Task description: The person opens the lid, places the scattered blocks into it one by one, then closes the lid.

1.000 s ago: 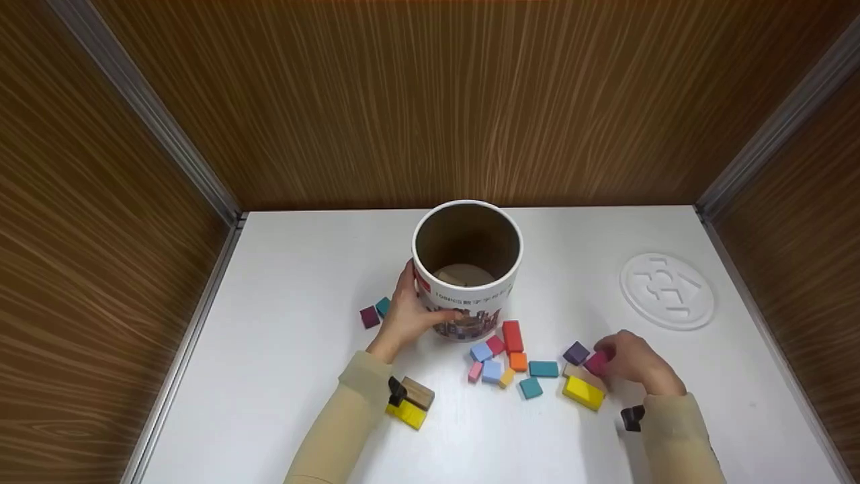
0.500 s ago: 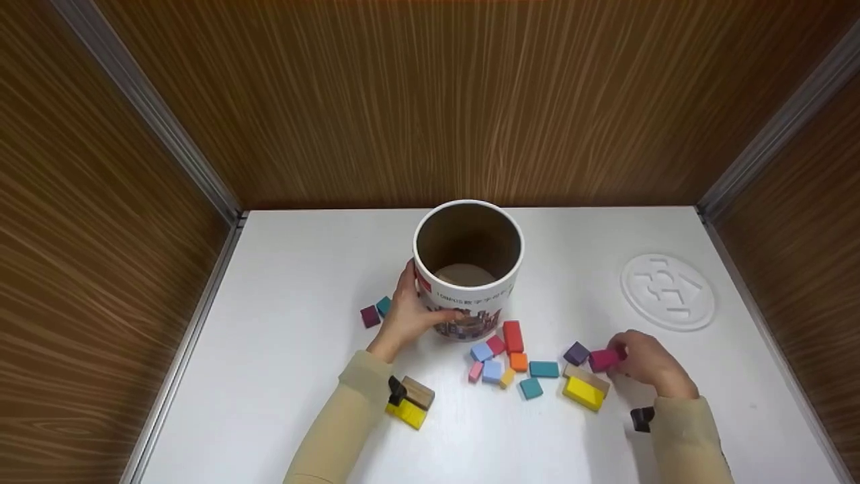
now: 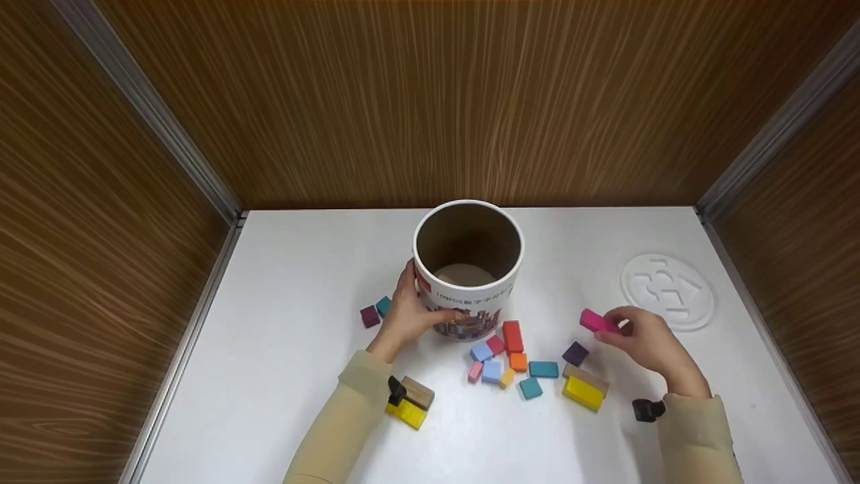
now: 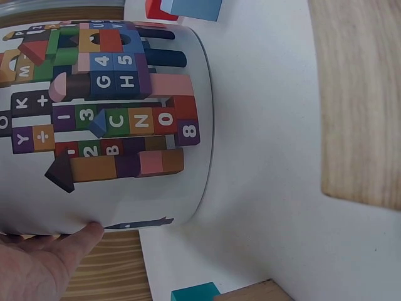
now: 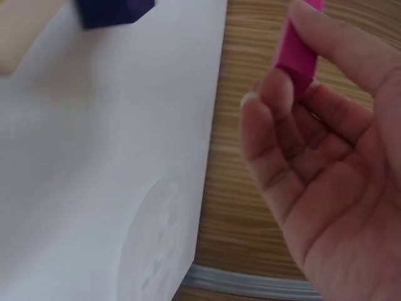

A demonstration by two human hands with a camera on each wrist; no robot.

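A white cylindrical tub (image 3: 468, 269) printed with coloured blocks (image 4: 106, 119) stands open at the table's middle. My left hand (image 3: 407, 312) grips its left side, fingers curled round the wall (image 4: 37, 263). My right hand (image 3: 641, 343) pinches a pink block (image 3: 596, 321) (image 5: 296, 50) lifted above the table, right of the tub. Below it lie a purple block (image 3: 576, 353) (image 5: 116, 11), a wooden block (image 3: 586, 378) and a yellow block (image 3: 582, 394).
Several small coloured blocks (image 3: 510, 359) lie scattered in front of the tub. A maroon and a teal block (image 3: 375, 312) sit left of my left hand. A white round lid (image 3: 666, 290) lies at the right. Wooden walls enclose the white table (image 3: 295, 376).
My right hand has lifted the pink block off the table and carried it up and away from the yellow block. The left hand stays on the tub.
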